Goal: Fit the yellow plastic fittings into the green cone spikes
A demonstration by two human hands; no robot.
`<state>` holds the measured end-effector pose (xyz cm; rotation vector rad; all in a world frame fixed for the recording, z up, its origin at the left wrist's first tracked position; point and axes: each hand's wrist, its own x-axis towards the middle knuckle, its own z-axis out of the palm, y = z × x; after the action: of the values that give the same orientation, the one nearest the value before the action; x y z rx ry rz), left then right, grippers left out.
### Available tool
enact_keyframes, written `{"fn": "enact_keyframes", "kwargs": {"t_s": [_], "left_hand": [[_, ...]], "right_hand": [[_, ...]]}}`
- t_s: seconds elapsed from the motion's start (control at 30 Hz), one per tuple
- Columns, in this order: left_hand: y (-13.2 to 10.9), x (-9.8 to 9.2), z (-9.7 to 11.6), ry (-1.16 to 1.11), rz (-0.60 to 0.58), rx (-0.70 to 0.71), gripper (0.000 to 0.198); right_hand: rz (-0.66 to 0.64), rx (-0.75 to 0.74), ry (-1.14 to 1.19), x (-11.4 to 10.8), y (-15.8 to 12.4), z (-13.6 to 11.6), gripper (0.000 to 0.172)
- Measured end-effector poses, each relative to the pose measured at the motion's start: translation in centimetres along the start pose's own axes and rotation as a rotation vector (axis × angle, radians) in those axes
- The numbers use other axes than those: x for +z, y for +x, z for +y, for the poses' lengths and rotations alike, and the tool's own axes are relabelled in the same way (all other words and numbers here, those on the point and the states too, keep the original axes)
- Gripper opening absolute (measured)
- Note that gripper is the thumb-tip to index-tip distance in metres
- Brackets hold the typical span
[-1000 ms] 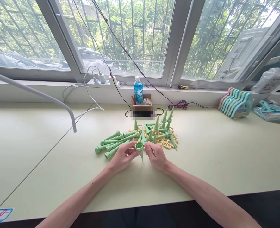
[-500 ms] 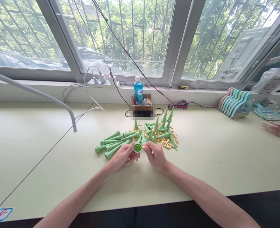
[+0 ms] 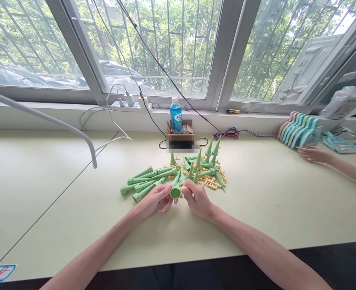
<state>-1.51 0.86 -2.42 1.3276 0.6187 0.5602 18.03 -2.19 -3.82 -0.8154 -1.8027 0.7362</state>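
Observation:
My left hand (image 3: 159, 198) is closed round a green plastic watering spike (image 3: 175, 193), whose open round end faces me. Right beside that end, my right hand (image 3: 197, 198) pinches a small yellow valve (image 3: 183, 187), mostly covered by the fingers, against the spike's side. Several green spikes (image 3: 141, 186) lie in a heap just left of and behind my left hand. Beyond my right hand, more green spikes (image 3: 209, 150) stand or lie among a scatter of loose yellow valves (image 3: 212, 183).
Behind the pile stands a small cardboard box (image 3: 190, 128) with a blue bottle (image 3: 175, 117). A white tube (image 3: 72, 123) arches over the table's left side. At the right, another person's hand (image 3: 313, 154) is by a row of pastel hangers (image 3: 300, 131).
The open end of the spike has tipped slightly lower and toward me, my left hand moving with it. The other person's hand has reached left to the hangers.

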Motion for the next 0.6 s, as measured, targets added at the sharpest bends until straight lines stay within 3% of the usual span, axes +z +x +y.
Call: {"fn": "enact_keyframes", "kwargs": {"t_s": [0.13, 0.33, 0.6], "left_hand": [[-0.15, 0.28, 0.56, -0.019, -0.001, 0.006, 0.046], [-0.36, 0.35, 0.63, 0.215, 0.043, 0.025, 0.045], [-0.09, 0.8, 0.21, 0.636, 0.207, 0.238, 0.024]], "right_hand": [[0.027, 0.009, -0.047, -0.06, -0.09, 0.41, 0.036], [0.066, 0.068, -0.126, -0.13, -0.16, 0.8, 0.043], [0.099, 0.131, -0.163, 0.15, 0.02, 1.01, 0.048]]}}
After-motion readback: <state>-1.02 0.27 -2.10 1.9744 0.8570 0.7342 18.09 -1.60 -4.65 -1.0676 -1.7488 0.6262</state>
